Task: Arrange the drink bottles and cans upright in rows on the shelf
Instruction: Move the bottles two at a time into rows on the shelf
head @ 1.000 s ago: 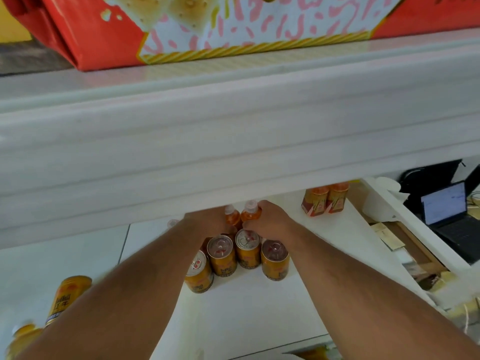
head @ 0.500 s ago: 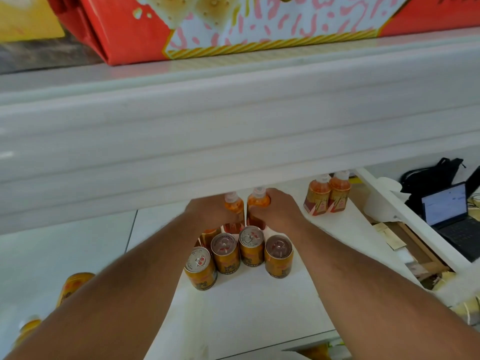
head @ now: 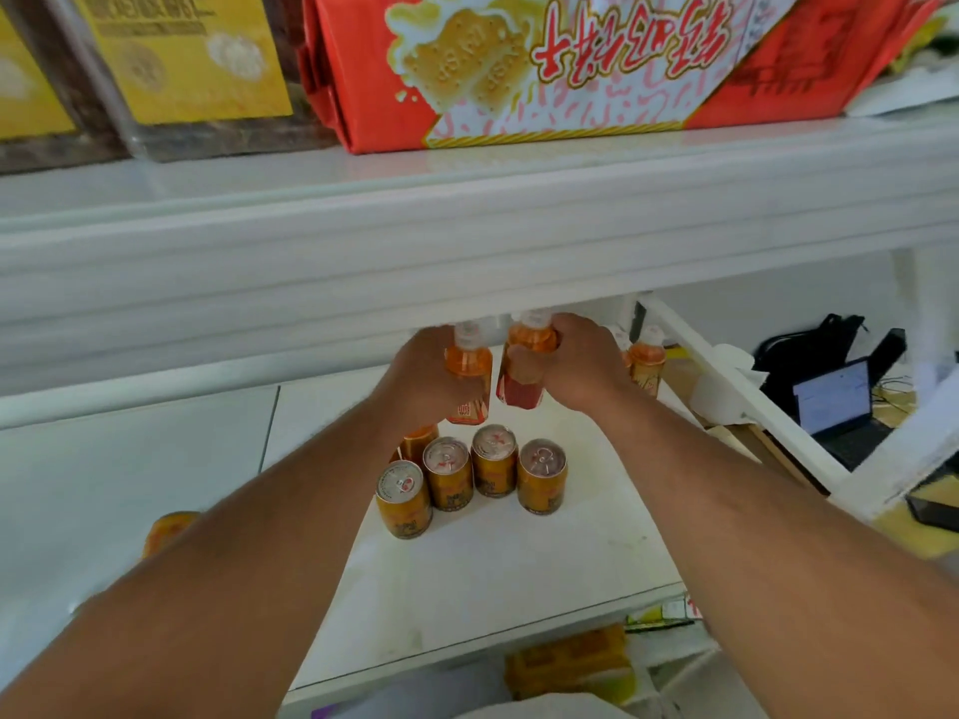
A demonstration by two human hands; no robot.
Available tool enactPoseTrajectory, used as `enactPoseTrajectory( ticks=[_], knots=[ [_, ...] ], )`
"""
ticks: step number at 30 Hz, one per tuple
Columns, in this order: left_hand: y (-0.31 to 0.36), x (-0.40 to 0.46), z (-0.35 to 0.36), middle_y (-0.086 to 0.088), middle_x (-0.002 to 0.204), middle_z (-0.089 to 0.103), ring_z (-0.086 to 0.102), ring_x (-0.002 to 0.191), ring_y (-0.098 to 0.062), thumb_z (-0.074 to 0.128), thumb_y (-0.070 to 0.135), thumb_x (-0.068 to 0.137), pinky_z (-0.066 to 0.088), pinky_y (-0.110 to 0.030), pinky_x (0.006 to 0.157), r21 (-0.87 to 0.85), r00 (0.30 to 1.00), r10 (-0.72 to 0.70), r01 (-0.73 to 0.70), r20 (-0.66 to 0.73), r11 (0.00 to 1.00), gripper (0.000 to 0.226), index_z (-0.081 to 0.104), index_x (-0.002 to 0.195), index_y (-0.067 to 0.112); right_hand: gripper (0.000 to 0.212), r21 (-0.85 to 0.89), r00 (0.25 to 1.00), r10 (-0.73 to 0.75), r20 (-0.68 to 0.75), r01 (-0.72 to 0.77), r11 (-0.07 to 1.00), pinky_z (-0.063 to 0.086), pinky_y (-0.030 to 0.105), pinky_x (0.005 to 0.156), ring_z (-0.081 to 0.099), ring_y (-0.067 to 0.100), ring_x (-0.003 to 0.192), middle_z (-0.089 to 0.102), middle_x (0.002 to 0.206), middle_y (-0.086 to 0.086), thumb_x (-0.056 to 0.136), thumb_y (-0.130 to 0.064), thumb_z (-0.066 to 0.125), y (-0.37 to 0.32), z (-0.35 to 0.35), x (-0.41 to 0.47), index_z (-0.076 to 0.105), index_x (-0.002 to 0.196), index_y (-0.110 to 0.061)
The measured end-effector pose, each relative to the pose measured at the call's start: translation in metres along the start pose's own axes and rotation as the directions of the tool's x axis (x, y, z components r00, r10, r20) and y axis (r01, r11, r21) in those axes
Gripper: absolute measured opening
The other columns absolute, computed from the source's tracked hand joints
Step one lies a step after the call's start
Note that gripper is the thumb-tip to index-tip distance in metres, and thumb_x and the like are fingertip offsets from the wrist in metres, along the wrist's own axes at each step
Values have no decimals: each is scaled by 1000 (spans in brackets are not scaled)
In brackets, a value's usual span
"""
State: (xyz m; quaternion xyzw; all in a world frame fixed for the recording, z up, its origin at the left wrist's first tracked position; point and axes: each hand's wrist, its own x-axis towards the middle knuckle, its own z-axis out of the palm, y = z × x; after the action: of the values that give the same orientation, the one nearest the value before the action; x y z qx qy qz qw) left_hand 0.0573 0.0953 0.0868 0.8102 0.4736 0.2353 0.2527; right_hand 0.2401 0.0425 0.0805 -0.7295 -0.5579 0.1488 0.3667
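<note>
Two hands: each holds one bottle
Left hand point(head: 423, 373): fingers wrapped round the left bottle point(head: 468, 373)
Right hand point(head: 578, 363): fingers wrapped round the right bottle point(head: 524, 363)
Bottles: upright, side by side, behind the cans point(head: 469, 474) on the shelf point(head: 519, 573)

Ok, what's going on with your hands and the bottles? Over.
Left hand grips one bottle, right hand grips another. Both upright behind the cans. Upper shelf close above the caps.
</note>
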Motion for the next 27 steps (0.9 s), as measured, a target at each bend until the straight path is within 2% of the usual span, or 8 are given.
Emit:
enactPoseTrajectory(
  ticks=[3, 5, 8, 15, 19, 21, 24, 27],
  knots=[
    [8, -20, 0, 12, 87, 63, 59, 73, 2, 78, 22, 76, 50, -20, 60, -66, 1000, -8, 6, -28, 998, 32, 59, 102, 25, 21, 2, 999, -29, 28, 29, 1000, 39, 26, 55, 64, 12, 73, 67, 75, -7, 79, -44, 74, -5, -12, -17, 64, 77, -25],
    [12, -31, 1, 11, 94, 63, 61, 80, -2, 80, 27, 73, 56, -29, 66, -90, 998, -50, 46, -43, 995, 43, 52, 107, 28, 22, 1, 999, -37, 31, 37, 999, 41, 26, 56, 63, 9, 70, 67, 73, -7, 79, -43, 74, -4, -20, -27, 66, 76, -23],
    [24, -52, 4, 9, 97, 66, 65, 85, -8, 80, 28, 71, 58, -36, 71, -105, 994, -84, 76, -68, 992, 44, 55, 107, 27, 23, 0, 997, -66, 28, 66, 998, 39, 25, 56, 60, 5, 71, 66, 76, -9, 79, -46, 74, -3, -32, -46, 67, 82, -24],
    [58, -111, 13, 14, 91, 64, 62, 84, -4, 79, 28, 71, 49, -20, 64, -103, 983, -164, 155, -79, 982, 38, 55, 101, 31, 32, 15, 994, -73, 86, 72, 997, 51, 28, 66, 64, 7, 77, 69, 80, -10, 74, -53, 72, 9, -58, -93, 70, 89, -25],
    [69, -143, 20, 18, 84, 58, 55, 76, 4, 79, 24, 76, 37, -10, 57, -116, 983, -163, 152, -83, 981, 40, 51, 103, 29, 33, 50, 994, -68, 86, 63, 997, 43, 26, 61, 64, 9, 78, 63, 77, -12, 73, -54, 73, 14, -66, -123, 70, 88, -24],
    [67, -157, 22, 14, 87, 61, 61, 81, -2, 80, 24, 75, 44, -14, 61, -129, 987, -141, 131, -74, 983, 41, 51, 105, 27, 30, 53, 995, -66, 81, 62, 997, 42, 25, 60, 64, 9, 78, 63, 76, -12, 76, -51, 75, 13, -69, -138, 70, 88, -24],
    [63, -176, 22, 7, 94, 67, 67, 88, -10, 82, 30, 71, 57, -31, 76, -148, 993, -112, 104, -49, 984, 44, 56, 106, 25, 28, 70, 995, -48, 92, 42, 997, 45, 26, 61, 65, 7, 80, 68, 82, -11, 78, -48, 75, 7, -73, -164, 71, 93, -26],
    [60, -198, 20, 7, 94, 68, 68, 87, -10, 82, 34, 67, 59, -40, 81, -175, 997, -72, 66, -32, 982, 46, 57, 106, 27, 31, 59, 996, -12, 88, 7, 998, 53, 30, 67, 65, 7, 84, 70, 88, -12, 77, -50, 74, 1, -74, -192, 72, 99, -27]
  ],
)
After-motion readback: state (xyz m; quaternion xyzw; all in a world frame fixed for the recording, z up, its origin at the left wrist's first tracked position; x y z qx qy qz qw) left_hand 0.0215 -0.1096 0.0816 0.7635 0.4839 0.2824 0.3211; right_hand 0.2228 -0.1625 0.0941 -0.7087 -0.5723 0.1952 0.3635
